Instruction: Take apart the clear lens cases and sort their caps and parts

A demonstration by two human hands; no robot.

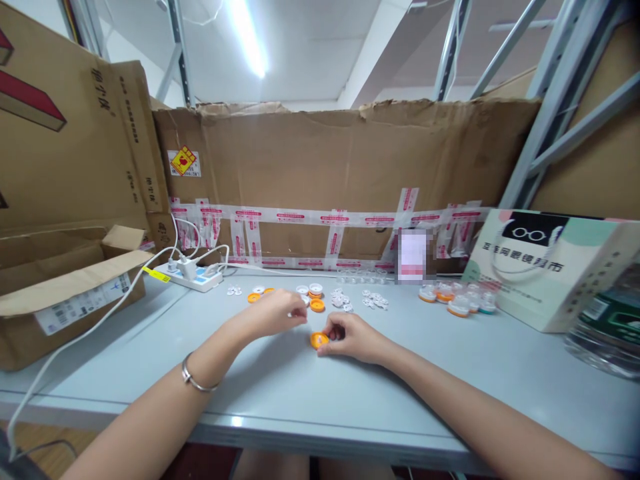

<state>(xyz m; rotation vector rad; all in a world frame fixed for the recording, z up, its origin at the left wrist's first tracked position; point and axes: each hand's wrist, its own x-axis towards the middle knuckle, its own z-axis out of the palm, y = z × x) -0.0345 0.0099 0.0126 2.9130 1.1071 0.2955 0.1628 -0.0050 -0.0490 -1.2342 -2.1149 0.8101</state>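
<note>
Between the thumb and fingers of my right hand is a small round orange cap, held low over the table with its hollow side up. Something small and pale shows inside it. My left hand hovers to the left of the cap, its fingers curled down and pinched together. A whitish speck shows by those fingertips, too small to name. Just beyond the hands lie another orange cap, white round caps and a pile of small white plastic pieces. A second pile of white pieces lies farther right.
Clear-topped round cases cluster at the right, near a paper bag and a large water bottle. A power strip and an open carton stand at left. Tall cardboard backs the table.
</note>
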